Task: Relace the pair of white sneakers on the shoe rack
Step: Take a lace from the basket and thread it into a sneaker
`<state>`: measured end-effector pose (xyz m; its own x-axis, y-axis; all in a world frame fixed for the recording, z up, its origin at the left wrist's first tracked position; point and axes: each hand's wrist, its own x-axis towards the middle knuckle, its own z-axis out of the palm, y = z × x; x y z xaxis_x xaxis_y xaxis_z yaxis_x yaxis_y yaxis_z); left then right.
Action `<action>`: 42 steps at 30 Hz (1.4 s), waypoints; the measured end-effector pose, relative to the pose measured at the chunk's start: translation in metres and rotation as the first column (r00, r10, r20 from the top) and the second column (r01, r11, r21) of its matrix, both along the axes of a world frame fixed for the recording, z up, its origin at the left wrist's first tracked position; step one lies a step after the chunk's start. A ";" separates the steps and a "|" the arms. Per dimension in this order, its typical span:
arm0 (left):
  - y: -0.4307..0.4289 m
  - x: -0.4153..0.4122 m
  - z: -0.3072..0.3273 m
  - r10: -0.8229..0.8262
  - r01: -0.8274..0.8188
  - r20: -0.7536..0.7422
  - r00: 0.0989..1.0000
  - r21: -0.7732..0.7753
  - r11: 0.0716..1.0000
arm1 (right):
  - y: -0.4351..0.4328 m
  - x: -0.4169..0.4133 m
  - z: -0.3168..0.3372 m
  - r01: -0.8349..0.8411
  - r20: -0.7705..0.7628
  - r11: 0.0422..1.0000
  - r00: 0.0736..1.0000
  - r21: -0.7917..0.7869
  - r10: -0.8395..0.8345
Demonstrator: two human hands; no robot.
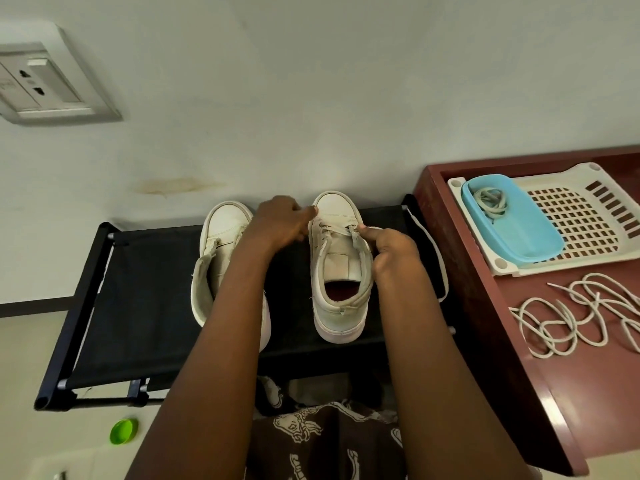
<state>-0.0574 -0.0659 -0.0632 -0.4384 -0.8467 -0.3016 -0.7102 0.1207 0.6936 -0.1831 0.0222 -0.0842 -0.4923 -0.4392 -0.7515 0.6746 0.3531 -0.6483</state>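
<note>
Two white high-top sneakers stand on the black fabric shoe rack (138, 299), toes toward the wall. The left sneaker (221, 237) has no lace in view and my left forearm crosses it. The right sneaker (337, 271) carries a white lace (434, 258) through its lowest eyelets, and one end trails off over the rack's right side. My left hand (282, 221) grips the lace at the shoe's left eyelets near the toe. My right hand (391, 247) pinches the lace at the right eyelets.
A dark red table (571, 393) stands to the right, holding a loose coil of white lace (581, 317) and a white slotted tray (588, 220) with a blue dish (512, 223) containing another lace. A wall socket (38, 81) is upper left. A green cap (123, 431) lies on the floor.
</note>
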 end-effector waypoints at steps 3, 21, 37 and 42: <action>0.007 -0.010 0.007 -0.079 0.065 -0.068 0.995 -0.185 0.981 | 0.003 -0.003 0.002 0.033 0.134 0.999 0.991 -0.037 -0.028; 0.021 -0.037 -0.002 -0.209 0.208 -0.018 0.978 -0.041 0.977 | -0.009 0.006 -0.004 0.293 0.040 0.884 0.953 -0.364 -0.300; 0.029 -0.045 0.008 -0.188 0.185 -0.210 0.959 -0.035 0.982 | 0.006 -0.015 0.076 0.032 -0.408 0.846 0.866 -0.532 -0.289; 0.042 -0.058 0.032 -0.053 -0.004 -0.591 0.805 -0.096 0.995 | 0.009 -0.009 0.080 -0.016 -0.412 0.857 0.881 -0.516 -0.232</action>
